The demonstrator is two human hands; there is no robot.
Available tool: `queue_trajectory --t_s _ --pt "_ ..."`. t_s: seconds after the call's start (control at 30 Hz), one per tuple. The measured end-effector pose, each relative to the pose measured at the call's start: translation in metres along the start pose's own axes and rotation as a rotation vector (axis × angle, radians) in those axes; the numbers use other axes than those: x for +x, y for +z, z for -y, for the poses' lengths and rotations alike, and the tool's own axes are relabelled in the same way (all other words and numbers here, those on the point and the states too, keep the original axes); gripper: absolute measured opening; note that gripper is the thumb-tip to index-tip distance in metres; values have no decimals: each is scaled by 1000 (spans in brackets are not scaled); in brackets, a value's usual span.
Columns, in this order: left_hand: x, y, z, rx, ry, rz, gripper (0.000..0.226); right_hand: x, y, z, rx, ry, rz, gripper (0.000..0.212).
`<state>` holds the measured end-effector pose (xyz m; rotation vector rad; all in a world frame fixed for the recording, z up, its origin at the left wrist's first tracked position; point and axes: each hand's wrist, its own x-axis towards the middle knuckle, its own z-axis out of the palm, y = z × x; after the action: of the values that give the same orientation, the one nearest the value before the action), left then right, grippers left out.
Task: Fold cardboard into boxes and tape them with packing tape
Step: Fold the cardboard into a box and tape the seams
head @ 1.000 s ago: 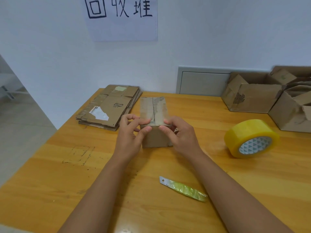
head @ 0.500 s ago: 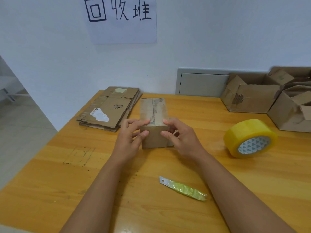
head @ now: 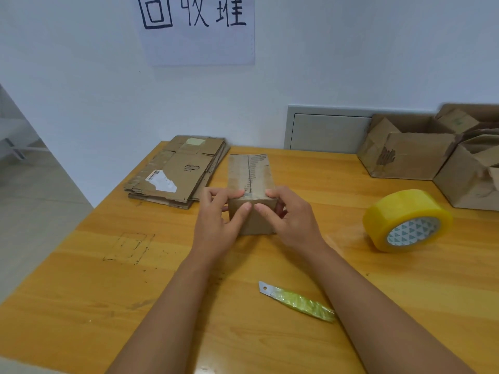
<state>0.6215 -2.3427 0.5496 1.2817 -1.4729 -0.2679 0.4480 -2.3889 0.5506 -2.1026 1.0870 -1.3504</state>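
Hands meet at the near end of a small cardboard box (head: 251,184) that stands on the wooden worktop (head: 81,306). The left hand (head: 216,225) grips the box's near left corner, its fingers curled over the top edge and its thumb pressed flat on the near face. The right hand (head: 289,220) grips the near right corner in the same way, fingers on the top edge and thumb on the near face, so that the two thumb tips nearly touch at the middle of that face. A dark seam runs along the top of the box away from the hands, under a glossy strip of tape.

Beyond the left hand and further to its left lies a stack of flattened cardboard (head: 178,171), well apart from the box. To the right of the right hand, well apart from it, a roll of yellow packing tape (head: 407,220) stands on its edge on the worktop. Nearer than the hands, just beside the right forearm, lies a utility knife (head: 297,302) with a yellow-green handle. Far beyond the right hand, at the back right of the worktop, stand several open cardboard boxes (head: 413,149), touching one another. On the wall beyond the hands hangs a paper sign (head: 197,31) with handwritten characters.
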Motion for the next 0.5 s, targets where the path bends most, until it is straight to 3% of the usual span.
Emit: queue_trajectory --t_s 0.23,0.5 --pt "1 3 -1 -4 -8 -28 25 0 3 2 32 20 -15 27" --pt "1 -7 4 -31 -10 72 27 -2 -1 -5 18 3 58 32"
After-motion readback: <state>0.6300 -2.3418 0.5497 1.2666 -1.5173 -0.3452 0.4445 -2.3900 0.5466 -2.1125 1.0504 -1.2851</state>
